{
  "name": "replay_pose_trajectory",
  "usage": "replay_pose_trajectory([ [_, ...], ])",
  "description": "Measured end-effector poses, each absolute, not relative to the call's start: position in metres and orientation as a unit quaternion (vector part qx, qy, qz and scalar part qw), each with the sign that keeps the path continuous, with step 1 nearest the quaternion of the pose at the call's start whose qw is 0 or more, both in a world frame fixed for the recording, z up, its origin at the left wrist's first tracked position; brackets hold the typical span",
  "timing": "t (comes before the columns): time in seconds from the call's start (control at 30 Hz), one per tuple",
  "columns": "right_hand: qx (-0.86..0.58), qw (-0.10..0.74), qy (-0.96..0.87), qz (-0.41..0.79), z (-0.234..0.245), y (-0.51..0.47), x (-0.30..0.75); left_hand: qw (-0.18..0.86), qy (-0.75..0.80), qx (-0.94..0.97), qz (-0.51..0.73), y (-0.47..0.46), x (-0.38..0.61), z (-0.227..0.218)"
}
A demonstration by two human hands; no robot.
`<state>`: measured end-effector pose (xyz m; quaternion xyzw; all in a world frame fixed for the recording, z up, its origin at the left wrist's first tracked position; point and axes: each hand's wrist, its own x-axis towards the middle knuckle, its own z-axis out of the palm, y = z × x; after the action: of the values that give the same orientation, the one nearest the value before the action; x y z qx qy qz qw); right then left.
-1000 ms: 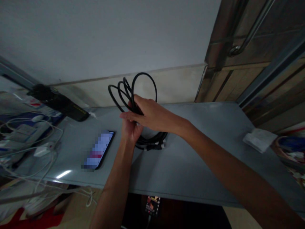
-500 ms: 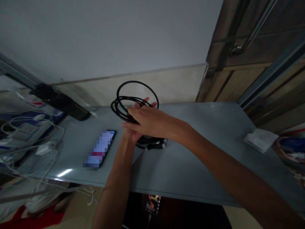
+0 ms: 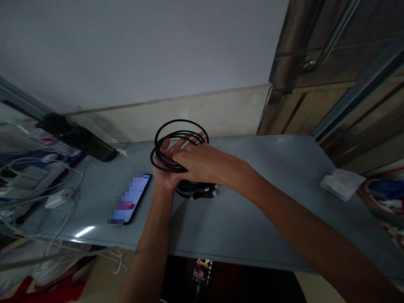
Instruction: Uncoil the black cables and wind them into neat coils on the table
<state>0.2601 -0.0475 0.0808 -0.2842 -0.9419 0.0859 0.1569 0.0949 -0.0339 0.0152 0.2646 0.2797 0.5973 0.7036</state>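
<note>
A black cable (image 3: 181, 121) is wound in several loose loops above the table. My left hand (image 3: 164, 174) supports the loops from below, palm up, with its thumb and fingers showing through them. Over it reaches my right hand (image 3: 202, 162), closed on the loops at their right side; its fingertips are mostly hidden. Beneath both hands, more of the black cable lies bunched on the table, its black plug (image 3: 203, 193) poking out to the right.
On the grey table (image 3: 268, 219), a lit phone (image 3: 134, 200) lies left of my hands. A black bottle-like object (image 3: 83, 139) leans farther left, near tangled white cables (image 3: 67, 206). Folded white paper (image 3: 342, 184) rests at the right. A wall (image 3: 176, 54) rises behind.
The top loop has come down and sits closer to the other loops. My left hand has turned and opened out under the coil, showing more of its thumb and palm.
</note>
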Motion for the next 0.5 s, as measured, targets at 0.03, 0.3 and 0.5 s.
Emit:
replay_pose_trajectory([
  [0.03, -0.287, 0.156, -0.943, 0.065, 0.079, -0.047, 0.261, 0.716, 0.272, 0.262, 0.587, -0.034, 0.094, 0.017],
  [0.3, -0.296, 0.087, -0.950, 0.059, 0.079, -0.047, 0.263, 0.686, 0.258, 0.260, 0.629, -0.029, 0.090, 0.014],
  [0.5, -0.296, 0.017, -0.952, 0.078, 0.081, -0.054, 0.258, 0.698, 0.272, 0.266, 0.606, -0.028, 0.081, 0.011],
])
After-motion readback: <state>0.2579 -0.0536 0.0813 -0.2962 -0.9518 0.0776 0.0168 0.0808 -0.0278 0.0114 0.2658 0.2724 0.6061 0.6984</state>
